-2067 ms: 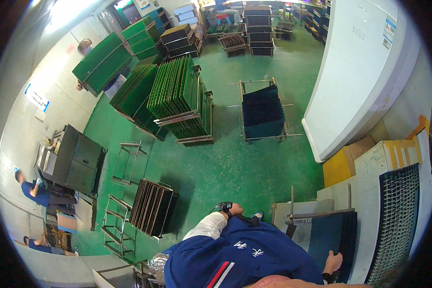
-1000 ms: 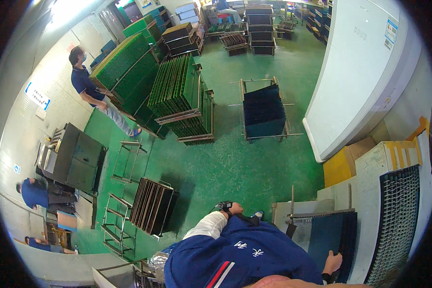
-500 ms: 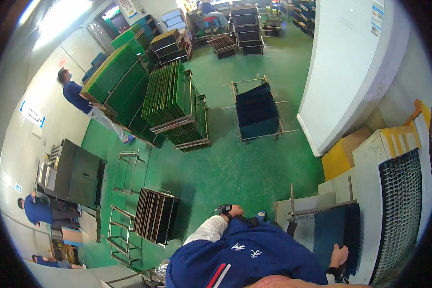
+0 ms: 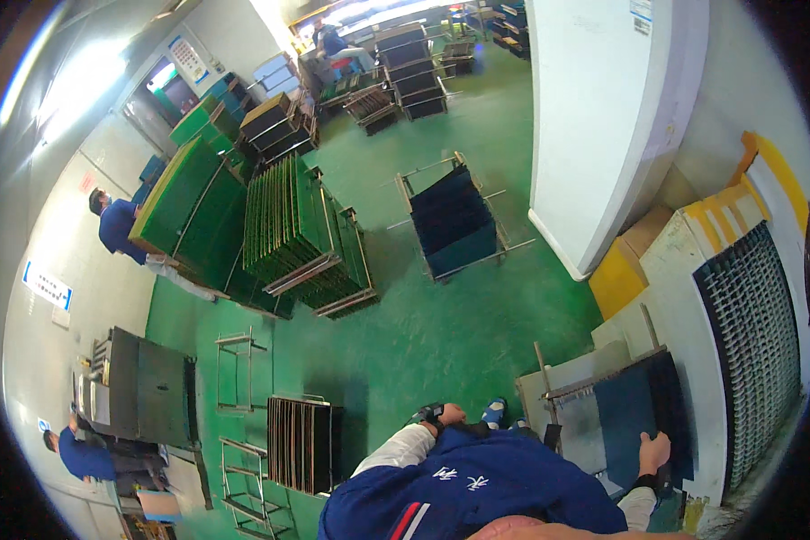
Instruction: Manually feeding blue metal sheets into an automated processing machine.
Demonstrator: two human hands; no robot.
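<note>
At lower right, my right hand [image 4: 654, 453] is closed, thumb up, at the near edge of a dark blue panel [image 4: 628, 416]. The panel stands among darker ones [image 4: 670, 396] in a metal-framed rack [image 4: 574, 389]. Its grip is partly hidden, but the fingers seem to pinch that edge. My left hand [image 4: 451, 414], with a black band at the wrist, is bent in before my waist. Its fingers are small and partly hidden, so I cannot make out whether they hold anything.
A rack of brown-edged panels [image 4: 301, 445] and bare metal frames [image 4: 243, 472] stand left. Ahead are a rack of dark panels [image 4: 454, 220] and stacked green panels [image 4: 301, 234]. A white partition [image 4: 603, 135] rises right, beside a grey mesh panel [image 4: 754, 351]. People work along the left wall.
My view has turned and shifted, so the racks sit differently in the picture. Both hands keep much the same pose, the right one still at the dark blue panels.
</note>
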